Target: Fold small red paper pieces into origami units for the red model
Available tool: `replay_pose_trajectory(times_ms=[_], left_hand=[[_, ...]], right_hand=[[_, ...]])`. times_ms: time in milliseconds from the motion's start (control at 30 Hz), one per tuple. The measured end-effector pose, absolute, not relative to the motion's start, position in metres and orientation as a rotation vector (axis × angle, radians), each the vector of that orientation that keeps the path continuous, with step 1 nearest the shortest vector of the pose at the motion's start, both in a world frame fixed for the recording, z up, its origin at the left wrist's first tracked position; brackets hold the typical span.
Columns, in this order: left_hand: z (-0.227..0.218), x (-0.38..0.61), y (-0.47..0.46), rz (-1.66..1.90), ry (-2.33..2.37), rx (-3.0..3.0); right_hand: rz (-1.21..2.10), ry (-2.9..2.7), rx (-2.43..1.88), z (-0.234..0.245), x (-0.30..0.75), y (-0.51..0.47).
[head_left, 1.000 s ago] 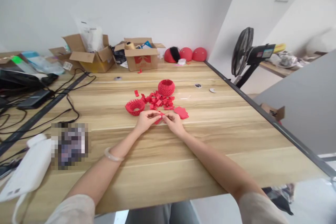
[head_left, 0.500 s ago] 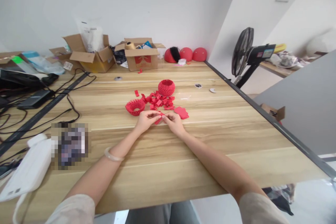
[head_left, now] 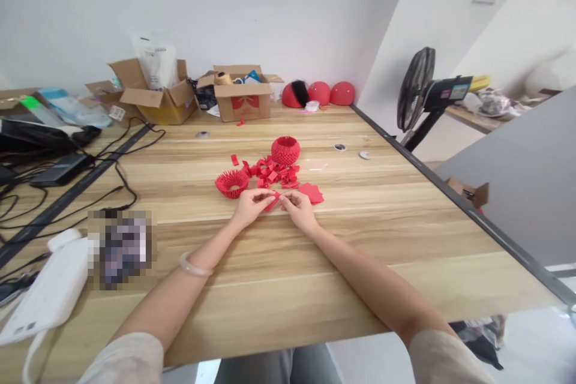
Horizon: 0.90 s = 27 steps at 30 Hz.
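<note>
Red paper piece sits pinched between the left hand and right hand, fingertips closed on it just above the counter, likely for creasing. At 12 o'clock lie loose folded pieces; a red ring at 10. Two cardboard boxes farther back hold supplies.

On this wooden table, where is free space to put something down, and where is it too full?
Bare wood lies on the wooden table right of the right hand, up to the dark metal edge, and also near the front edge. It is crowded behind both hands: loose red folded paper pieces, red paper ring, red paper ball. Black cables fill the left.
</note>
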<state>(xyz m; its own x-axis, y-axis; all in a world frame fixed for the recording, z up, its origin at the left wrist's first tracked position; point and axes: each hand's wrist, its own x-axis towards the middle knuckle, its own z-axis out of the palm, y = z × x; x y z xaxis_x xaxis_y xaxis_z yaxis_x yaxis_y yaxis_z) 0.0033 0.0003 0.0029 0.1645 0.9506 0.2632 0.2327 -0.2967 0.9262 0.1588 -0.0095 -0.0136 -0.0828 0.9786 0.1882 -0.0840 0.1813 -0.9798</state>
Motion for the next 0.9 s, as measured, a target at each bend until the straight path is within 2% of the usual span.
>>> replay_pose_trajectory(times_ms=[900], left_hand=[[0.0048, 0.0037, 0.0001, 1.230, 1.121, 1.704]], right_hand=[[1.164, -1.289, -0.994, -0.0110, 0.1598, -0.0099]])
